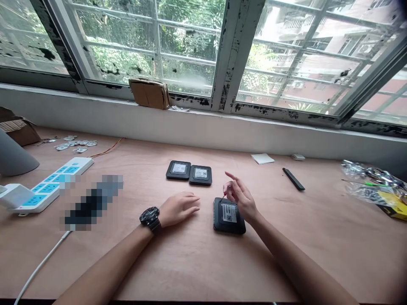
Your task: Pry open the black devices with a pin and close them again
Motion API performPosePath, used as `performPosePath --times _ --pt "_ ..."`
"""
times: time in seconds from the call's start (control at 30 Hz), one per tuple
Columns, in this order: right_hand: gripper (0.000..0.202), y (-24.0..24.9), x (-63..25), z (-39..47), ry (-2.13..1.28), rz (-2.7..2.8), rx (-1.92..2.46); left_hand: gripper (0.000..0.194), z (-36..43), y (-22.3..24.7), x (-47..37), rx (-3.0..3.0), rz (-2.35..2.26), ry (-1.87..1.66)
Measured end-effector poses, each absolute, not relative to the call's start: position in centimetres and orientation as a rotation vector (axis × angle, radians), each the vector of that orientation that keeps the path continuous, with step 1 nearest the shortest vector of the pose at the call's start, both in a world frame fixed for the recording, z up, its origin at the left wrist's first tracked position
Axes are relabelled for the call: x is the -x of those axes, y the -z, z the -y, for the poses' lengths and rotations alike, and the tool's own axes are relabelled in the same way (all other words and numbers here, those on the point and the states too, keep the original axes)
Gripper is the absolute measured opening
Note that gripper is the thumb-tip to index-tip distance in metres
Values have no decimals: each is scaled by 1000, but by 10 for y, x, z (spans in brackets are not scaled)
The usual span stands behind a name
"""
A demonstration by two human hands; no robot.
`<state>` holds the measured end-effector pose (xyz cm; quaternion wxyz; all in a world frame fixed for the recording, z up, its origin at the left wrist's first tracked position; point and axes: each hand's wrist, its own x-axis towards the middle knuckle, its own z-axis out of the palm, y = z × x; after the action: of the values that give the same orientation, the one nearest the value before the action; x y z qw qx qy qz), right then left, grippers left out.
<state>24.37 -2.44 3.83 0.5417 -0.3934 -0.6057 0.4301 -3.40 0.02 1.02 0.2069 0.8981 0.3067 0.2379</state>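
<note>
A square black device (229, 217) with a white printed label lies flat on the table in front of me. My right hand (242, 195) is above its far edge, pinching a small screwdriver (223, 198). The thin shaft points down at the device's far left corner; the handle is mostly hidden by the fingers, and one finger sticks up. To the left of the device, my left hand (179, 209) rests on the table with its fingers stretched out, holding nothing. Two similar labelled black devices, a left one (178, 170) and a right one (200, 175), lie side by side farther back.
At left are a white power strip (52, 186), a blurred-out object (92, 203) with a white cable (41, 264), and several small white pieces (79, 144). Rightward lie a dark strip (293, 179), white paper (262, 159) and plastic bags (375, 178). A cardboard box (148, 93) stands on the sill.
</note>
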Motion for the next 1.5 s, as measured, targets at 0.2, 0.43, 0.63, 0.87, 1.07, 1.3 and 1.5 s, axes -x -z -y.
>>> performPosePath --times 0.2,0.43,0.63,0.87,1.07,1.3,1.5 --pt "26 -40 -247 25 -1059 1570 926 32 0 -13 33 -2482 -886 -664" --pt "31 -64 -310 22 -478 1539 1074 35 -2 -8 32 -2449 -970 -691" --pt "29 -30 -378 32 -212 2186 1415 52 3 -6 26 -2430 -922 -709" --pt "37 -25 -358 45 -262 2178 1473 131 16 -7 -24 -2475 -791 -588" --pt "38 -39 -320 45 -592 2183 1546 132 23 -7 -50 -2469 -852 -575" --pt "54 -51 -314 23 -817 2139 1782 134 21 -4 -48 -2428 -837 -583" --pt "72 -63 -299 7 -818 2414 1831 142 19 1 -49 -2395 -832 -596"
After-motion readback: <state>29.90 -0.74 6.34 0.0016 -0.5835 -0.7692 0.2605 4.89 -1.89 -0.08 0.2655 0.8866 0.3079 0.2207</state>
